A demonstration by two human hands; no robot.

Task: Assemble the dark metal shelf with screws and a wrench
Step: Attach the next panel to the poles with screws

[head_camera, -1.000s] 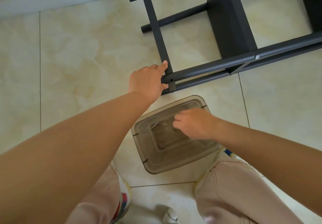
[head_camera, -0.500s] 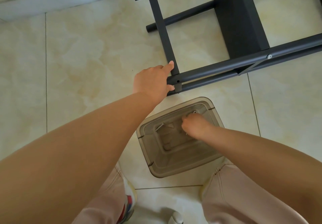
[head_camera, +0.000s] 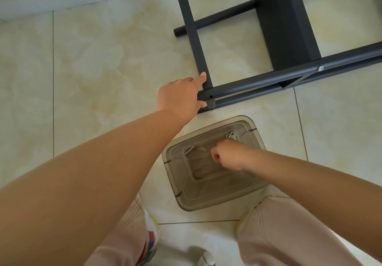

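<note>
Nearest, the right hand [head_camera: 229, 155] reaches into the clear plastic tub [head_camera: 208, 197] on the floor with its fingers curled, though whether they pinch a screw cannot be told; a few small screws [head_camera: 229, 135] lie just beyond the knuckles. Past the tub, the left hand [head_camera: 182, 98] grips the end of the dark shelf [head_camera: 285, 28] lying on its side, beside an open screw hole [head_camera: 211, 96]. A small screw could slip and roll away, and a loosened grip would shift the hole.
</note>
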